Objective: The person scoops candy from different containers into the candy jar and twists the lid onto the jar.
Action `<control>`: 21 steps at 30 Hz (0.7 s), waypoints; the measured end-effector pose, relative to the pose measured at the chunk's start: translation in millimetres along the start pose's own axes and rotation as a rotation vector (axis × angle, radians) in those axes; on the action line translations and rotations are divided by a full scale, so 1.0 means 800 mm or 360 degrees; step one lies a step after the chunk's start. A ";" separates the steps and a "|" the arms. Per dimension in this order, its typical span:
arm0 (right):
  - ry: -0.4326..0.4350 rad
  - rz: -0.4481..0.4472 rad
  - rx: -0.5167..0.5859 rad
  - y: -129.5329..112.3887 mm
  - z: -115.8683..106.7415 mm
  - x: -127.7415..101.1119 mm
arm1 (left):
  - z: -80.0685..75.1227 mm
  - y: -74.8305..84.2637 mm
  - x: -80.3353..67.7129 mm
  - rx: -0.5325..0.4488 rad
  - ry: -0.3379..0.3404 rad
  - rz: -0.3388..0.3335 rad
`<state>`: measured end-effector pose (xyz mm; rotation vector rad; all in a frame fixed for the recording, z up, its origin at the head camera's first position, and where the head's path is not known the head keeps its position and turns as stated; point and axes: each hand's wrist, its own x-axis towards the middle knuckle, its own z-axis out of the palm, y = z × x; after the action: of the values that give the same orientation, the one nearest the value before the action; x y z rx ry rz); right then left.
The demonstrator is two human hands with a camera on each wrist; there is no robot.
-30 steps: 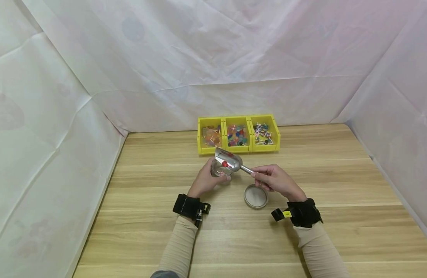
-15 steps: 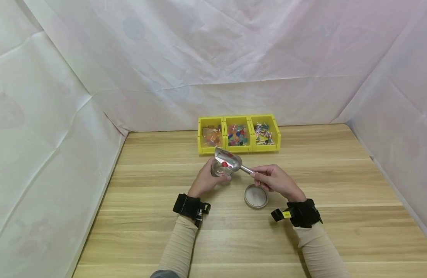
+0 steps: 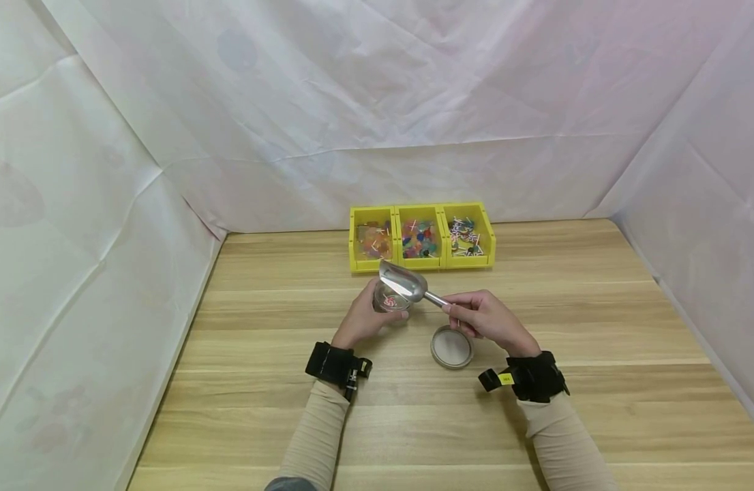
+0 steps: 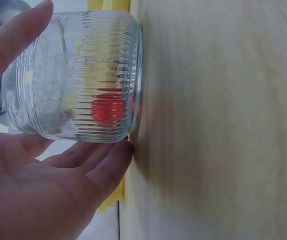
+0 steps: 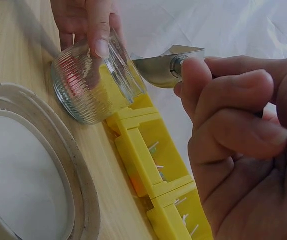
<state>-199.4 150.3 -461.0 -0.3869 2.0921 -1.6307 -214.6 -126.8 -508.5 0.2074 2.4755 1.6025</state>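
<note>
**Scoop tipped over a ribbed glass jar**

Wood-grain table (image 3: 536, 409) fills the lower part of the head view, closed in on three sides by white sheeting (image 3: 291, 102). At its far edge stands a row of three joined yellow bins (image 3: 421, 236) holding small coloured pieces with white sticks; in the right wrist view the same bins run close behind the jar.

Nearer the person, a round lid (image 3: 452, 346) lies flat on the wood, white inside, just below the right hand. To its left stands the glass jar (image 3: 390, 300) — upright on the table, ribbed around its lower wall, with something red showing through the glass near the bottom (image 4: 108, 107).

The left hand (image 3: 366, 319) grasps the jar, thumb on one side and fingers (image 4: 101, 162) curled around the other, down by the base. The right hand (image 3: 484, 319) is closed around the thin handle of a metal scoop (image 3: 403, 282), thumb and fingers pinching it. The scoop's bowl hangs at the jar's mouth, tilted with its open end towards the jar — whether metal touches glass cannot be told.

Both wrists wear black straps, with beige sleeves behind them.
</note>
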 end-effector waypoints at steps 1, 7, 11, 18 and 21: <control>0.0001 0.0002 0.0000 0.000 0.000 0.000 | 0.000 0.000 0.000 -0.0006 0.0000 -0.0004; 0.0006 -0.0012 -0.0009 0.001 -0.001 0.000 | 0.000 0.001 0.000 -0.0024 -0.0001 -0.0002; 0.0007 -0.0023 -0.0012 0.001 -0.001 0.000 | 0.001 0.001 0.000 -0.0027 0.0001 0.0010; 0.0002 -0.0018 -0.0020 0.002 -0.001 0.001 | 0.001 0.001 0.000 -0.0037 -0.0001 0.0018; 0.0002 -0.0014 -0.0020 0.003 -0.001 0.001 | 0.001 0.001 0.001 -0.0040 -0.0003 0.0024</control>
<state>-200.7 151.1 -463.4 -0.4001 2.1052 -1.6242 -214.8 -125.6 -508.2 0.2241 2.4569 1.6378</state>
